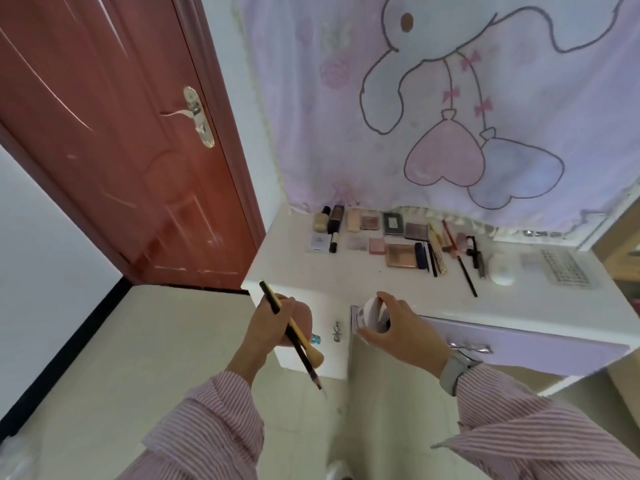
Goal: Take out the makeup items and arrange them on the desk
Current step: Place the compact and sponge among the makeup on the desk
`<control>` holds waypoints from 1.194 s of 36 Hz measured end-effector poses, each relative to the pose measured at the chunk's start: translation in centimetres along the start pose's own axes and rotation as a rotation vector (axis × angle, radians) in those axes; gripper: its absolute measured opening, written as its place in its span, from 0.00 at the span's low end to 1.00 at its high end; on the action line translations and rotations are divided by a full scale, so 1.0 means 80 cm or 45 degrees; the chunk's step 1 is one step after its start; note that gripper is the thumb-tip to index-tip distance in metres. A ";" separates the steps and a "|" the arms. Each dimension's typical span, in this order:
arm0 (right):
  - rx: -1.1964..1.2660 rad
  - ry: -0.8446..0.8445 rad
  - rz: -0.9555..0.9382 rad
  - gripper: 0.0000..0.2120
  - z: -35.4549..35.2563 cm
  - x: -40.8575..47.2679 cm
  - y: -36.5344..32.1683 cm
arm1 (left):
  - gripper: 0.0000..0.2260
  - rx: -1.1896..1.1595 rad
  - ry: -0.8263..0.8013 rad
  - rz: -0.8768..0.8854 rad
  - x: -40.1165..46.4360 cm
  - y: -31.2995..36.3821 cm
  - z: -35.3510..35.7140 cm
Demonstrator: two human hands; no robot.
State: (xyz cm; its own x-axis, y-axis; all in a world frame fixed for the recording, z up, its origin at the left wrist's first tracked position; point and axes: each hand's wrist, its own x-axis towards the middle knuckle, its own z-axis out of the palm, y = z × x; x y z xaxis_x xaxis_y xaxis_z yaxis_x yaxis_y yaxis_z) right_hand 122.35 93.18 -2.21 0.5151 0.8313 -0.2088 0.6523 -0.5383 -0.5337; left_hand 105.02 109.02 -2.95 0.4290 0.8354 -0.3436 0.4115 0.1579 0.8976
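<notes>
Both hands are busy here. The left hand (268, 322) is curled round a couple of long makeup brushes (294, 336), one black-handled and one yellowish with a pale bristle head, held slanted in front of the desk's corner. There's also something pink and rounded (300, 315) tucked in that hand, mostly hidden by the fingers, so I can't tell what it is.

The right hand (403, 332) grips a round white container (372, 315) just at the front edge of the white desk (540, 306), above the lilac drawer (540, 348). The palm covers most of it, so no label is readable.

On the desk, near the back, sits a row of makeup items (394, 239): small bottles on the left, flat palettes in the middle, then pencils and thin tubes. Further right there's a white oval thing (502, 270) and a gridded flat piece (562, 266), both too blurry to identify. A cartoon-print cloth (450, 109) hangs behind and hides whatever's there. Striped sleeves are cut off at the bottom.
</notes>
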 end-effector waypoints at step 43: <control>0.439 0.210 0.567 0.31 0.096 0.361 0.045 | 0.08 0.620 0.231 0.081 0.396 -0.008 0.132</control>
State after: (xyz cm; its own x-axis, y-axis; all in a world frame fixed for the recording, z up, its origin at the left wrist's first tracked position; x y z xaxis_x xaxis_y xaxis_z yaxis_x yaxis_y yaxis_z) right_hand 135.30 116.32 -16.42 0.7960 0.4880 -0.3580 0.1492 -0.7315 -0.6653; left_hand 126.83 129.79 -17.30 0.3371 0.9199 -0.2002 0.7338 -0.1235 0.6680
